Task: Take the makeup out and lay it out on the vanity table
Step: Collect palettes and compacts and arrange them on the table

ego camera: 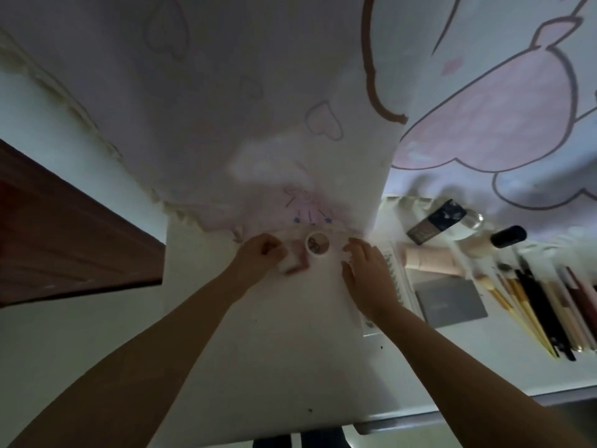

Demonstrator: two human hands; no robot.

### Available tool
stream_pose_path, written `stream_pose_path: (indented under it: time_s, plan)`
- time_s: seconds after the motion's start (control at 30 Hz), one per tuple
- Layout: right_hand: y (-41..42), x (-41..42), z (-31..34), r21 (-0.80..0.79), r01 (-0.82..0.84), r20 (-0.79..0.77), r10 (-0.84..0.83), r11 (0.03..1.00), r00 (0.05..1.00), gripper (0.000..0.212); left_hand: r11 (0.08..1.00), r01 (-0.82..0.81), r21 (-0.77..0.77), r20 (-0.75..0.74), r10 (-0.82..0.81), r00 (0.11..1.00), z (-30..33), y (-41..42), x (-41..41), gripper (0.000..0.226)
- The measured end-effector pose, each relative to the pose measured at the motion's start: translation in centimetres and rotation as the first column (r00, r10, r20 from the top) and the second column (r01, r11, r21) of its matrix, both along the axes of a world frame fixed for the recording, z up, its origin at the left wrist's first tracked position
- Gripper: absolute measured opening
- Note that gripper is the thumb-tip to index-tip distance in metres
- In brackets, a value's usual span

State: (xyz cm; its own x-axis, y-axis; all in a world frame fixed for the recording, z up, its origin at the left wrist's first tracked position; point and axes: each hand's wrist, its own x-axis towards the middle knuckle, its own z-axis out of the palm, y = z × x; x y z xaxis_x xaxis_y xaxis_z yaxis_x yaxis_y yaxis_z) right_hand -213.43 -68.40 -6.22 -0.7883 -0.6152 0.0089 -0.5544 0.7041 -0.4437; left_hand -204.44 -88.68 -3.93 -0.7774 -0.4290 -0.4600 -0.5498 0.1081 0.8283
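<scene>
On the far left a dark wooden surface sits beside the white worktop, well apart from the action. Moving in, the left hand has its grip curled round a small pale, pinkish block, blurred enough that I cannot tell what kind of makeup it is; it hangs just over the worktop near the back edge. Just beside it stands a small round white-rimmed pot, close under the hanging patterned cloth. The likeliest slip is here: the block sits almost against the pot, so setting it down carelessly could knock the pot over or push it under the cloth. The blur suggests the hand is moving fast, which makes a fumble more likely. Next, the right hand hovers with its grip spread and fingers relaxed, holding nothing, its fingertips near the pot and the cloth's hem; a sweep from it could drag the cloth across the pot. Further right lie things already set out: a pale pink tube, a grey flat case, a dark rectangular bottle, a black-capped bottle and a row of brushes and pencils. The round pencils could roll if the right forearm brushes them on its way back.
</scene>
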Motion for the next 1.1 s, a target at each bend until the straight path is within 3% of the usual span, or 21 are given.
stream_pose_path:
  time_s: [0.13, 0.37, 0.43, 0.53, 0.6, 0.73, 0.93, 1.0, 1.1]
  plan:
    - [2.4, 0.9, -1.3, 0.105, -0.068, -0.043, 0.073, 0.992, 0.996, 0.039, 0.994, 0.090, -0.067, 0.063, -0.086, 0.994, 0.2, 3.4, 1.6, 0.012]
    - [2.4, 0.5, -2.4, 0.066, -0.070, -0.074, 0.075, 0.995, 0.994, 0.036, 0.942, 0.105, -0.319, 0.033, -0.100, 0.994, -1.3, 7.6, 0.8, 0.018]
    - [2.3, 0.5, -2.5, 0.059, -0.074, -0.081, 0.078, 0.996, 0.994, 0.036, 0.845, 0.176, -0.505, 0.048, -0.176, 0.983, -1.8, 8.1, 0.8, 0.017]
    - [2.3, 0.4, -2.7, 0.052, -0.081, -0.086, 0.085, 0.995, 0.993, 0.036, 0.609, 0.312, -0.729, 0.137, -0.316, 0.939, -2.4, 8.0, 0.8, 0.024]
    - [2.5, 0.4, -2.9, 0.058, -0.085, -0.077, 0.089, 0.995, 0.993, 0.036, 0.546, 0.372, -0.751, 0.206, -0.341, 0.917, -2.2, 7.9, 0.7, 0.032]
    - [2.3, 0.1, -2.4, 0.095, -0.112, -0.018, 0.114, 0.989, 0.993, 0.036, 0.571, 0.427, -0.701, 0.265, -0.348, 0.899, -1.4, 7.7, 0.3, 0.043]
    - [2.2, -1.4, 1.4, 0.285, -0.250, 0.113, 0.226, 0.925, 0.967, 0.037, 0.596, 0.418, -0.686, 0.168, -0.428, 0.888, 3.1, 6.1, -1.9, 0.033]
    - [2.5, -1.4, 3.5, 0.339, -0.205, 0.063, 0.195, 0.918, 0.979, 0.036, 0.595, 0.387, -0.705, 0.105, -0.452, 0.886, 5.4, 5.7, -2.8, 0.029]
    - [3.8, -0.6, 6.9, 0.386, -0.030, -0.062, 0.058, 0.922, 0.996, 0.037, 0.496, 0.402, -0.769, 0.067, -0.564, 0.823, 8.3, 6.0, -3.8, 0.030]
